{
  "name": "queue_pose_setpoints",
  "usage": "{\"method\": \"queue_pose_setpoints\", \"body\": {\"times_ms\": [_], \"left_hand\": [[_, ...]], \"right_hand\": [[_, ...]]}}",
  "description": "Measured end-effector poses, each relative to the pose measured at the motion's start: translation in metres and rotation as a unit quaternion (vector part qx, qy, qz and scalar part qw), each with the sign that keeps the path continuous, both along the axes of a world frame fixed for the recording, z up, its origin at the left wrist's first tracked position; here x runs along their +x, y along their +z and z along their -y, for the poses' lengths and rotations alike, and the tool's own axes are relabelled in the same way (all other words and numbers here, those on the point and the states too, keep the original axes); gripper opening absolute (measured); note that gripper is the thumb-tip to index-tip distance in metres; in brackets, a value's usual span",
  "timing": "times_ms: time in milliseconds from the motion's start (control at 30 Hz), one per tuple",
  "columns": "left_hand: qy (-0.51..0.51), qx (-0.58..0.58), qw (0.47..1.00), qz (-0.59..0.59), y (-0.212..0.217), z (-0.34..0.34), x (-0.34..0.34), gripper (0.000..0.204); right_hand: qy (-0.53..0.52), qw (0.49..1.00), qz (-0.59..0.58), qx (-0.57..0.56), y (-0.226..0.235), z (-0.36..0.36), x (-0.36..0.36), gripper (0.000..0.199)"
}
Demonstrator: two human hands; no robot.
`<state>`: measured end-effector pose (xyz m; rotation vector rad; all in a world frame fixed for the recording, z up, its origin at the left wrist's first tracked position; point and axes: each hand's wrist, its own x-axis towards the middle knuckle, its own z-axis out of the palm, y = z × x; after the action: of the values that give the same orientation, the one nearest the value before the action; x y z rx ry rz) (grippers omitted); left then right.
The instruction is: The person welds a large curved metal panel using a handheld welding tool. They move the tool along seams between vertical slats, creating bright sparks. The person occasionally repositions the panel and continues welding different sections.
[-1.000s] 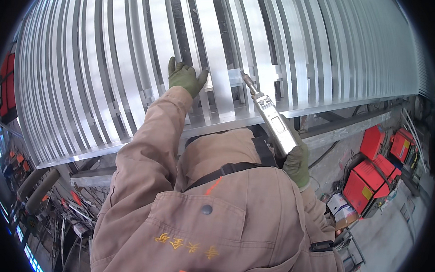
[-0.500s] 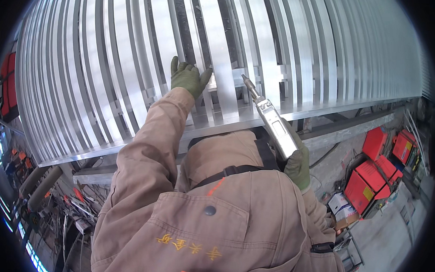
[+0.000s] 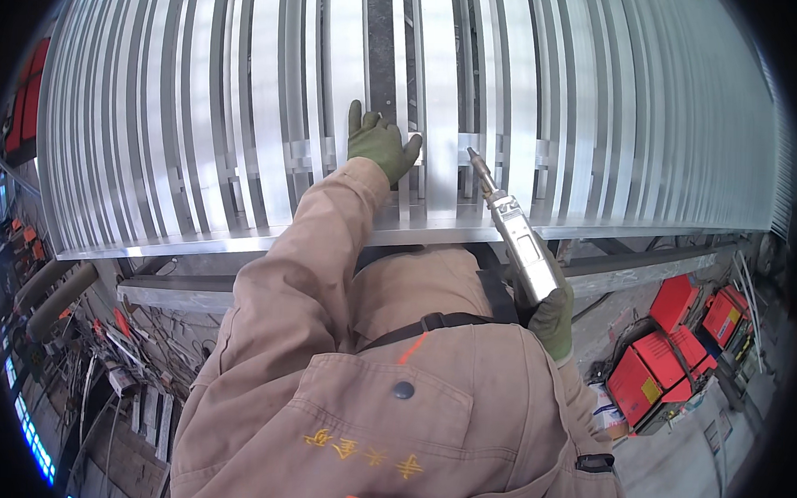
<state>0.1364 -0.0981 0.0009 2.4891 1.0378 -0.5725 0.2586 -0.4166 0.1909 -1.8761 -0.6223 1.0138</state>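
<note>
My left hand (image 3: 382, 145), in a green glove, rests on the frame of long silver metal slats (image 3: 438, 84). Its fingers are spread across a slat and the dark gap beside it, with the thumb out to the right. In my right hand (image 3: 551, 318), also gloved in green, is a silver handheld welding torch (image 3: 523, 245). The torch slants up and left, its narrow nozzle (image 3: 481, 168) pointing at a short crosspiece (image 3: 469, 149) between the slats. Whether the tip touches the metal I cannot tell. My right fingers are partly hidden behind the torch body.
A grey beam (image 3: 644, 265) runs below the frame's near edge. Red machine cases (image 3: 653, 372) stand on the floor at the right. Cables and scrap (image 3: 123, 353) lie at the lower left, near thick grey pipes (image 3: 63, 299).
The view has turned slightly, so slats and both hands sit further right in the picture. My left hand stays on the slats, and my right keeps hold of the welding torch.
</note>
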Motion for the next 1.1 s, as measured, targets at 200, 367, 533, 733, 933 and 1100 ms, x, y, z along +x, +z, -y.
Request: {"method": "queue_pose_setpoints", "body": {"times_ms": [200, 367, 533, 733, 933, 1100], "left_hand": [[-0.015, 0.033, 0.998, 0.043, -0.010, 0.003, -0.009, 0.074], [-0.026, 0.015, 0.998, 0.051, -0.010, 0.003, -0.012, 0.072], [-0.029, -0.005, 0.998, 0.048, 0.000, 0.002, -0.014, 0.066], [-0.262, 0.021, 0.965, 0.026, 0.013, 0.000, -0.038, 0.027], [-0.391, -0.062, 0.918, -0.010, -0.011, -0.002, -0.053, 0.024], [-0.407, -0.075, 0.910, -0.033, -0.024, -0.009, -0.046, 0.029]], "right_hand": [[-0.021, 1.000, -0.001, -0.004, 0.001, -0.001, -0.003, 0.117], [-0.043, 0.998, -0.030, -0.022, 0.003, -0.004, -0.004, 0.111], [0.004, 0.998, -0.043, -0.035, 0.008, -0.001, 0.007, 0.103], [-0.033, 0.999, -0.004, 0.018, -0.002, -0.006, -0.005, 0.098], [0.006, 0.999, -0.023, -0.034, -0.002, 0.005, 0.002, 0.097], [0.019, 0.999, 0.026, -0.017, -0.015, 0.009, -0.005, 0.108]]}}
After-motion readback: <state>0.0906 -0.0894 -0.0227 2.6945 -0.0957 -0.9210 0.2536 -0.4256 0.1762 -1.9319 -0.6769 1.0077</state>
